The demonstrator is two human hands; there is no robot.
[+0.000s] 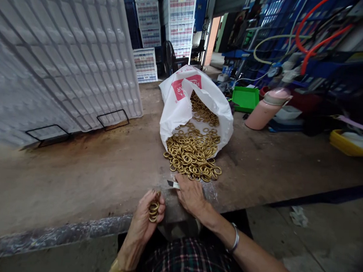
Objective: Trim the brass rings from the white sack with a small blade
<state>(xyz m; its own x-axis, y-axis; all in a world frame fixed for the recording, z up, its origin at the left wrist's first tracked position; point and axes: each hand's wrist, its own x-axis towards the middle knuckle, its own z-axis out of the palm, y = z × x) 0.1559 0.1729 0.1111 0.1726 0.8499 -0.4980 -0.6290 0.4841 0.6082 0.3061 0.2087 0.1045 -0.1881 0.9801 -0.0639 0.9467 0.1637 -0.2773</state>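
Observation:
Several brass-coloured rings [153, 211] are gathered in my left hand [146, 214], its fingers curled round them near the table's front edge. My right hand [191, 192] reaches to the near edge of a pile of the same rings [193, 152]. A small knife [173, 184] with a dark pointed blade and pale handle is held in that hand, its blade pointing left. The right fingertips are partly hidden, so I cannot tell whether they also touch a ring. The pile spills from a white plastic sack [170, 107] lying on its side with its mouth towards me.
Ribbed clear plastic trays [67, 59] stand on edge at the left, by black wire stands [113, 120]. A pink bottle [263, 113], a green tray [245, 99] and a yellow container [349, 144] sit to the right on the brown table [107, 177]. White crates [180, 25] are stacked behind.

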